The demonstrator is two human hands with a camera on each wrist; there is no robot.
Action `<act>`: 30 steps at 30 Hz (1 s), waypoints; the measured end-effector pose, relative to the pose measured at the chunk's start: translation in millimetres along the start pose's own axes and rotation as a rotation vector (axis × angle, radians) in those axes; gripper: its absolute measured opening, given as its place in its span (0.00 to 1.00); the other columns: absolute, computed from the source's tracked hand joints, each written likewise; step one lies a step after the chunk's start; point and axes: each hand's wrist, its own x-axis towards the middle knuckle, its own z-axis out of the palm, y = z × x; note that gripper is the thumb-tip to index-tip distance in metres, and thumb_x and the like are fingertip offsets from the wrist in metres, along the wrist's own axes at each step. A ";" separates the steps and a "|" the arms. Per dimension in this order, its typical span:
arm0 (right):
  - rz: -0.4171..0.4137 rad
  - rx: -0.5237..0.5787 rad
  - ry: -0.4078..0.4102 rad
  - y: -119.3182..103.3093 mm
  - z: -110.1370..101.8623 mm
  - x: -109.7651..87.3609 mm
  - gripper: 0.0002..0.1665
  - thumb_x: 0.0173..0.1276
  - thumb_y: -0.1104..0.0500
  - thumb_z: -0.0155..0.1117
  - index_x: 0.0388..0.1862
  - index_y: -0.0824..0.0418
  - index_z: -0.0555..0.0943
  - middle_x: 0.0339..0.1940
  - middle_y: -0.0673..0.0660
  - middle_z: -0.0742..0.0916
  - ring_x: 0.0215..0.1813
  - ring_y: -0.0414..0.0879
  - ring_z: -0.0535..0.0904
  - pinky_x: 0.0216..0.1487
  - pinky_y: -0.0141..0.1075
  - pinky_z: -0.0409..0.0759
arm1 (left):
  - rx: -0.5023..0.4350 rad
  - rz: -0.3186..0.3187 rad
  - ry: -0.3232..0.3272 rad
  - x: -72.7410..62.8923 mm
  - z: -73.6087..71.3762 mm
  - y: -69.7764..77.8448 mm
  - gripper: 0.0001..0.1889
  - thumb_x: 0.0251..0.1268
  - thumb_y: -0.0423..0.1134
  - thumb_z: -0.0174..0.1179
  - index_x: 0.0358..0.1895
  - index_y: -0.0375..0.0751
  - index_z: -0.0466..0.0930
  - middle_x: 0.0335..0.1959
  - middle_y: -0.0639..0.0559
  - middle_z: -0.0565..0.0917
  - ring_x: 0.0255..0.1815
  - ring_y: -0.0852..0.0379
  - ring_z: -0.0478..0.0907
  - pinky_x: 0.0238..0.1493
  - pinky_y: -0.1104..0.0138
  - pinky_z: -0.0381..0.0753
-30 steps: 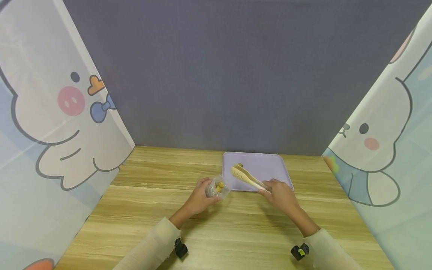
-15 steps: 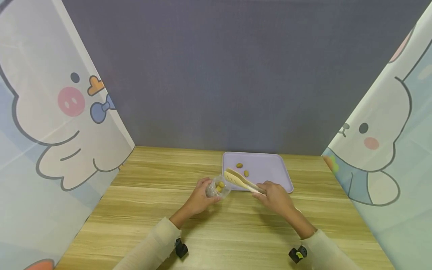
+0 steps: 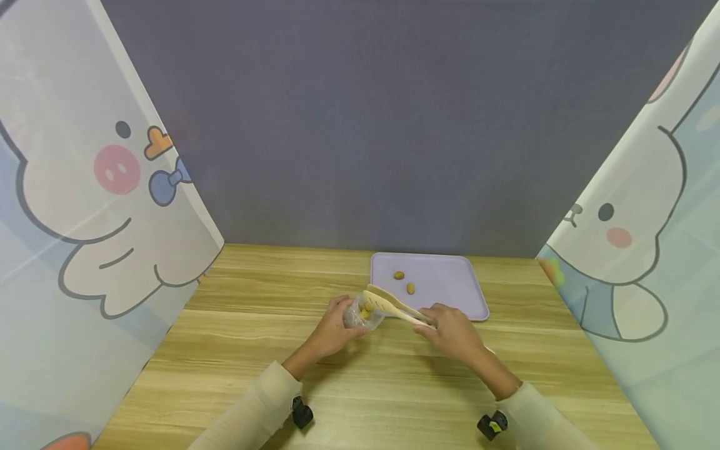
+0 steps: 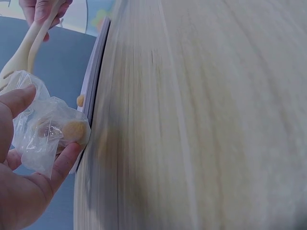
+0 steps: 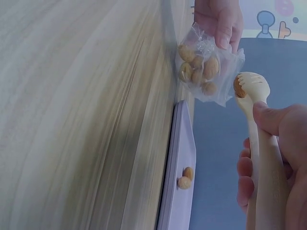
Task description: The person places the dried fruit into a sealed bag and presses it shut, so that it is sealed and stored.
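My left hand (image 3: 332,330) holds a clear plastic bag (image 3: 353,317) with its mouth open. Several brown, rounded nuts (image 5: 197,72) show through the bag in the right wrist view. My right hand (image 3: 454,328) grips a pair of cream food tongs (image 3: 400,307) with slotted heads. Between the tong heads a single brown nut (image 5: 238,88) is pinched, close beside the bag's mouth. In the head view the tong heads overlap the bag's upper right edge and hide that nut.
A shallow lilac tray (image 3: 444,275) lies at the back of the wood-grain table (image 3: 270,281). Two brown nuts (image 3: 405,282) sit on its left part. A grey backdrop (image 3: 360,125) rises behind the table, with cartoon-printed panels (image 3: 84,250) at both sides.
My right hand has moved the tongs left from over the tray to the bag's mouth. Two nuts on the tray have come into full view. My left hand and the bag have stayed put.
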 end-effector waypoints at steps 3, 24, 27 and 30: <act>0.001 0.016 0.000 -1.4 -0.1 0.5 0.22 0.61 0.50 0.76 0.50 0.61 0.89 0.35 0.52 0.90 0.36 0.46 0.85 0.38 0.42 0.81 | -0.004 0.004 0.002 -0.2 0.1 1.3 0.37 0.61 0.51 0.73 0.69 0.38 0.71 0.76 0.33 0.60 0.71 0.34 0.67 0.61 0.43 0.75; 0.147 0.048 0.011 10.2 -3.3 7.7 0.29 0.62 0.49 0.76 0.56 0.67 0.86 0.40 0.60 0.90 0.39 0.53 0.85 0.40 0.48 0.82 | -0.012 -0.023 0.004 -1.2 -1.0 0.4 0.38 0.61 0.52 0.72 0.71 0.39 0.70 0.78 0.35 0.58 0.76 0.34 0.62 0.69 0.38 0.68; 0.170 0.035 0.014 16.4 -2.1 8.6 0.29 0.63 0.49 0.75 0.56 0.68 0.86 0.41 0.62 0.90 0.40 0.55 0.86 0.41 0.51 0.83 | 0.001 -0.024 0.008 -1.4 -1.5 0.3 0.38 0.61 0.52 0.72 0.71 0.39 0.70 0.78 0.35 0.59 0.76 0.34 0.62 0.69 0.39 0.68; 0.197 0.034 0.013 22.2 -0.9 9.1 0.30 0.63 0.49 0.75 0.56 0.68 0.85 0.40 0.63 0.90 0.40 0.57 0.86 0.41 0.52 0.83 | 0.005 -0.024 0.014 -1.7 -2.3 0.8 0.38 0.61 0.52 0.72 0.70 0.38 0.71 0.77 0.35 0.59 0.76 0.34 0.63 0.69 0.39 0.68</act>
